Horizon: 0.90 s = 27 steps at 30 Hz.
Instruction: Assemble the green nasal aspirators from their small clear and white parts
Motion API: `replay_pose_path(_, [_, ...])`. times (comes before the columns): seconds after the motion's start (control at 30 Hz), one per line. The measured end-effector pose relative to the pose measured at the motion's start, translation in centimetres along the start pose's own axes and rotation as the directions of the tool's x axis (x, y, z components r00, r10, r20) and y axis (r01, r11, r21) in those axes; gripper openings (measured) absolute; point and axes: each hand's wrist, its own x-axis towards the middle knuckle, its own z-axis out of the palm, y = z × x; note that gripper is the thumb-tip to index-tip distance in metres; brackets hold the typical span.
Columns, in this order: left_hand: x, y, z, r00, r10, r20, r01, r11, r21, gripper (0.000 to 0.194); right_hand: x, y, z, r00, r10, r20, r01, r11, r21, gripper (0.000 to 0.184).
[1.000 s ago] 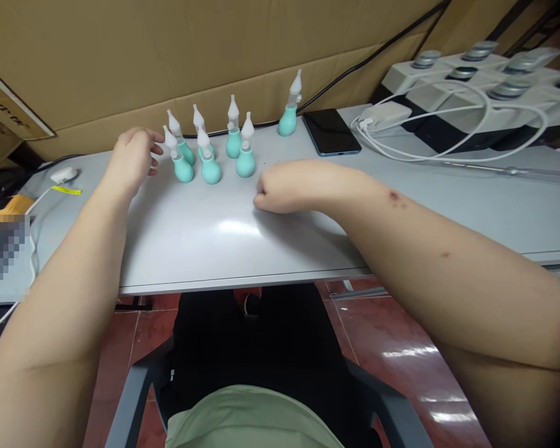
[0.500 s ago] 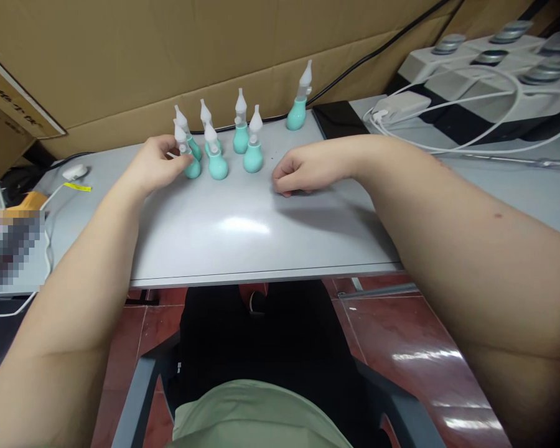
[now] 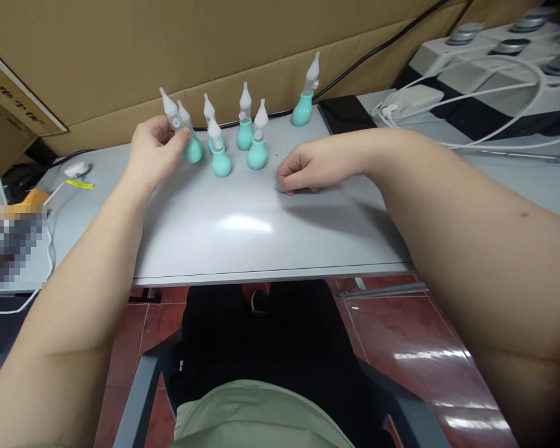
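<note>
Bulb syringe [image 3: 167,102] with a pale tapered tip, gripped between the thumb and fingers of the left hand [image 3: 156,149] at the left end of a group on the grey tabletop [image 3: 200,249]. Its tip leans leftward; the hand hides its bulb, so whether the base touches the surface cannot be told. Just beside it, behind the thumb, stands a second teal syringe [image 3: 194,149]. To the right, four more stand upright in two front-and-rear pairs: a near one [image 3: 221,163] partly covering a rear one [image 3: 209,107], then another near one [image 3: 257,154] in front of a further rear one [image 3: 244,135]. A seventh syringe [image 3: 302,109] stands apart at the back, near a dark phone [image 3: 343,113]. The right hand [image 3: 312,168] is loosely closed, knuckles up, to the right of the pairs; what its curled fingers may conceal cannot be told. Farther right lie a white adapter [image 3: 417,98] and its looped cable. Cardboard [image 3: 214,43] backs the table.
</note>
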Motion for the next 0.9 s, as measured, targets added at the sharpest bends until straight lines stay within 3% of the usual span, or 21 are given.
replay_pose_path(0.2, [0.6, 0.0, 0.3, 0.992, 0.035, -0.121, -0.043, 0.997, -0.064, 0.039, 0.4, 1.0, 0.2, 0.997, -0.057, -0.042, 0.059, 0.998, 0.039, 0.037])
replay_pose_path(0.43, [0.3, 1.0, 0.6, 0.990, -0.049, -0.134, 0.013, 0.966, -0.256, 0.049, 0.2, 0.5, 0.3, 0.999, -0.025, -0.040, 0.026, 0.999, 0.037, 0.040])
replay_pose_path(0.57, [-1.1, 2.5, 0.5, 0.995, 0.055, -0.085, -0.077, 0.956, -0.282, 0.053, 0.0, 0.3, 0.2, 0.999, -0.019, -0.029, 0.018, 1.000, -0.010, 0.040])
replay_pose_path(0.7, [-2.3, 3.5, 0.2, 0.990, 0.139, -0.025, -0.140, 0.959, -0.247, 0.070, -0.1, 0.5, 0.0, 0.998, -0.048, -0.031, 0.049, 0.998, 0.026, 0.036])
replay_pose_path(0.9, [-3.2, 4.1, 0.1, 0.969, 0.245, -0.016, -0.240, 0.930, -0.278, 0.060, -0.6, 0.1, -0.2, 0.998, -0.024, -0.054, 0.027, 0.998, 0.058, 0.038])
